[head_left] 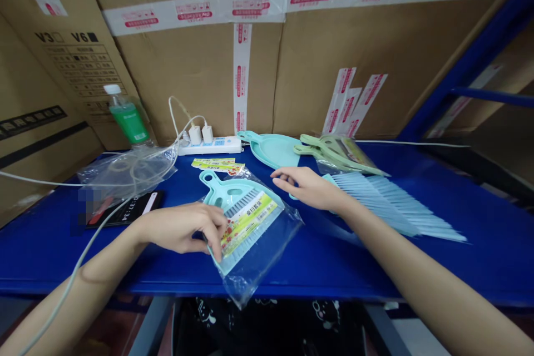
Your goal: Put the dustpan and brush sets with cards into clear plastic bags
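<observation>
A light-blue dustpan and brush set (267,217) lies in a clear plastic bag on the blue table, with a yellow-green printed card over the bristles. My left hand (187,228) has its fingers and thumb closed on the left edge of this bagged set. My right hand (308,186) hovers at the bag's upper right, fingers loosely bent and apart, and I see nothing in it. Close to the right wrist lie light-blue brushes (387,203) with their bristles pointing right. Behind that hand rests a loose light-blue dustpan (275,149).
A green bagged dustpan set (342,153) lies at the back right. Printed cards (217,164) sit before a white power strip (221,145). At left are a green-labelled bottle (129,119), crumpled plastic bags (125,169), a black timer screen (129,211) and a white cable (89,239). Cardboard (192,78) stands behind.
</observation>
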`<control>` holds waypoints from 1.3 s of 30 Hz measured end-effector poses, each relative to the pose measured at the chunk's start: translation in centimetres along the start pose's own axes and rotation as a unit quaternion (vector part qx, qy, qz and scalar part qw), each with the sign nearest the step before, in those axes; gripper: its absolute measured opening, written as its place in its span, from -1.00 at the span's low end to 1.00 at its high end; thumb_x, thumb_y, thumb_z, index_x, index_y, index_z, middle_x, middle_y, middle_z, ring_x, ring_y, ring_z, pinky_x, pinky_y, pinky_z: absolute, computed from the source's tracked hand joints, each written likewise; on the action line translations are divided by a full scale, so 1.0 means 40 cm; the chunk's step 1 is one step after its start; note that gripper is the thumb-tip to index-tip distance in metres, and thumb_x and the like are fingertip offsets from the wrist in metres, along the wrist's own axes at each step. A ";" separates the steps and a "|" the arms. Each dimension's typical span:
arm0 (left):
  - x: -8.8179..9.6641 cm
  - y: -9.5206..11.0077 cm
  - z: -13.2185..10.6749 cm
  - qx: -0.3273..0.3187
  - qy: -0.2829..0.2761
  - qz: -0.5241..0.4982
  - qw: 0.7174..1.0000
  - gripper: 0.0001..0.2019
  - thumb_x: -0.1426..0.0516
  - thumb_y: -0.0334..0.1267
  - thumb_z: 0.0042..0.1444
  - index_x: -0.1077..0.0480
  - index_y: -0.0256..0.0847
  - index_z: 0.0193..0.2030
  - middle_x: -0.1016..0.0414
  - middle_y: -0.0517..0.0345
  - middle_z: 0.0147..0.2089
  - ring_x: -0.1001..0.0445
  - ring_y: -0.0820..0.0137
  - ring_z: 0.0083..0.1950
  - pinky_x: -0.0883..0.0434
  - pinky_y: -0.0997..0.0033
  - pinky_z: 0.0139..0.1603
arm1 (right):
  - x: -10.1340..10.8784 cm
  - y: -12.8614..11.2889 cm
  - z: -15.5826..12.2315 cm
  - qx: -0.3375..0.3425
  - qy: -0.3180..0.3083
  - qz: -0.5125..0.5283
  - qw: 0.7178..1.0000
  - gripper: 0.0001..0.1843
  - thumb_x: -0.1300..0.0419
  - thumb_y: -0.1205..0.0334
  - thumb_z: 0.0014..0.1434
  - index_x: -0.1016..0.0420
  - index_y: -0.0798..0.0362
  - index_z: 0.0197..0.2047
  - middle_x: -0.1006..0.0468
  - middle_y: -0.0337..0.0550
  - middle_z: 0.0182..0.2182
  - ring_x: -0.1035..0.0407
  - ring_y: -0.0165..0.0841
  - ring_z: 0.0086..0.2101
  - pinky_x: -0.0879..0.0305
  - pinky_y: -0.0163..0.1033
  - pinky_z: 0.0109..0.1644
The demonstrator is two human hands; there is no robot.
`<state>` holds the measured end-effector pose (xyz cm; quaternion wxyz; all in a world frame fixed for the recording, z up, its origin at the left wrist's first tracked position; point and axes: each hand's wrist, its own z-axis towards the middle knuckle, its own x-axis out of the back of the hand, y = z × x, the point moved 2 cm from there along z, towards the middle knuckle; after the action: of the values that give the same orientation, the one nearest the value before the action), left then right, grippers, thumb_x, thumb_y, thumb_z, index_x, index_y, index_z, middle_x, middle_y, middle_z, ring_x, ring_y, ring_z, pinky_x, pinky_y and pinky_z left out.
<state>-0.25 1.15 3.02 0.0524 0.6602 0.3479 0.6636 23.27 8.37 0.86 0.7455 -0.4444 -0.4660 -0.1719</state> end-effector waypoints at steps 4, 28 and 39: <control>0.002 0.005 -0.002 -0.008 0.001 -0.028 1.000 -0.73 -0.02 -0.28 0.24 -0.56 0.02 -0.27 -0.44 0.12 -0.41 -0.36 0.41 -0.30 -0.29 0.47 -0.27 | -0.039 -0.015 0.011 0.026 -0.004 0.037 0.999 -0.63 -0.04 0.22 0.15 -0.46 0.20 -0.04 -0.53 -0.09 -0.42 -0.34 -0.37 -0.47 -0.23 -0.24 -0.36; 0.000 -0.099 0.006 0.174 0.254 0.346 0.886 -0.68 0.09 -0.54 0.03 -0.45 -0.17 -0.38 -0.51 0.15 -0.27 -0.45 0.36 -0.26 -0.34 0.45 -0.38 | 0.002 0.004 0.000 0.037 0.041 -0.091 0.994 -0.71 -0.11 0.30 0.06 -0.49 0.09 -0.12 -0.40 -0.22 -0.51 -0.29 -0.34 -0.43 -0.13 -0.20 -0.25; 0.008 -0.032 0.006 0.060 0.151 0.132 0.978 -0.84 -0.12 -0.20 0.14 -0.43 -0.15 -0.18 -0.46 0.13 -0.16 -0.40 0.36 -0.13 -0.34 0.34 -0.04 | -0.011 -0.049 -0.021 0.159 -0.102 0.020 0.982 -0.87 -0.26 0.16 0.06 -0.47 0.04 -0.39 -0.42 -0.26 -0.49 -0.30 -0.38 -0.38 -0.19 -0.24 -0.22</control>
<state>-0.58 2.38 2.56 -0.1282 0.5947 0.3012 0.7343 22.18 6.51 1.33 0.7587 -0.3445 -0.5518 -0.0339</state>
